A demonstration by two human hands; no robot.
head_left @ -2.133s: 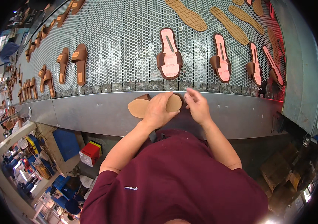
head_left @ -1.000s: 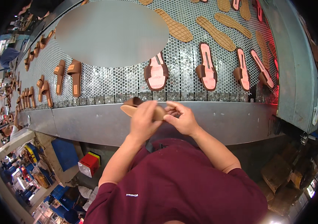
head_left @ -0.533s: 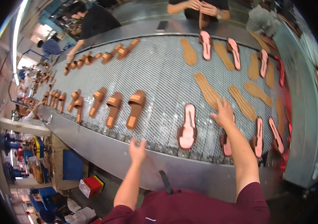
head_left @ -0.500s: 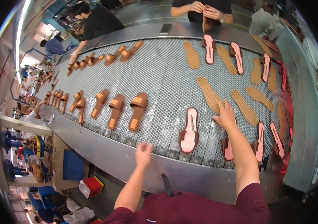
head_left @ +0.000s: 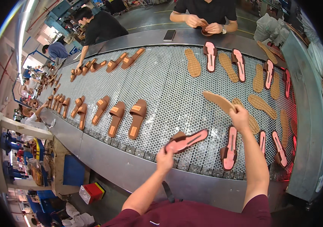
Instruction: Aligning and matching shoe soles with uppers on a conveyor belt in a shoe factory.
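My left hand (head_left: 165, 160) grips a sandal upper (head_left: 188, 140) by its strap end; its pink underside faces up and it is tilted above the belt. In my right hand (head_left: 240, 117) is a tan sole (head_left: 218, 101), pinched at its near end and lifted off the surface. Just below my right hand lies another pink-bottomed upper (head_left: 230, 149). A second tan sole (head_left: 253, 124) is partly covered by that hand. To the left of my hands, finished-looking brown slide sandals (head_left: 137, 119) rest in a row along the near edge.
The perforated conveyor belt (head_left: 161, 90) has a metal rim (head_left: 104, 159). More soles (head_left: 263, 106) and pink-bottomed uppers (head_left: 240, 66) lie to the right, beside a metal housing (head_left: 309, 125). Across the belt, one person (head_left: 207, 19) handles a brown piece; another (head_left: 102, 28) reaches to sandals. A phone (head_left: 169, 35) lies on the far rim.
My left hand has taken hold of the nearest pink-bottomed upper and raised it at a slant. My right hand has picked up the tan sole. Items on the belt have shifted slightly.
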